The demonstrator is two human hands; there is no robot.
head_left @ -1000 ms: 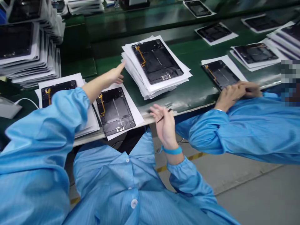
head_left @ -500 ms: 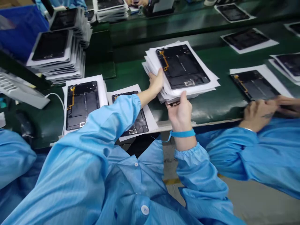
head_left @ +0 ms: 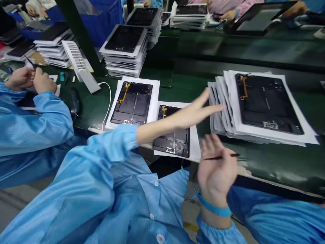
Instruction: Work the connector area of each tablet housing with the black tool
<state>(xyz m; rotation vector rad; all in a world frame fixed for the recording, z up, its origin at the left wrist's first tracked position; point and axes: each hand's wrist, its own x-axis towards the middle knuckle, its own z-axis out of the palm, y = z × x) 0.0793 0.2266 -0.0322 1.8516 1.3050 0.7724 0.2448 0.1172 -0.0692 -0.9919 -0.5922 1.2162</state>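
My left hand (head_left: 195, 113) is open, thumb and fingers apart, at the left side of a tall stack of tablet housings and white sheets (head_left: 220, 108). On top of that stack lies a black tablet housing (head_left: 269, 105) with an orange flex cable. My right hand (head_left: 217, 169), palm up and wearing a blue wrist strap (head_left: 214, 206), keeps a thin dark pointed tool (head_left: 215, 158) under its thumb; its kind is unclear. Under my left forearm a second tablet housing (head_left: 171, 139) lies on white paper, partly covered. Left of it, another housing (head_left: 133, 103) rests on paper.
Further stacks (head_left: 124, 51) stand at the back left beside a green post (head_left: 81, 37). A white slotted device (head_left: 78, 66) with a cable is on the green bench. A co-worker's hands (head_left: 33, 79) are at the left; a blue sleeve (head_left: 276, 220) is close at the right.
Both hands have let go of the stack, which now rests on the bench. My right hand has drawn back toward me. The view has turned left, bringing the left co-worker's hands into sight.
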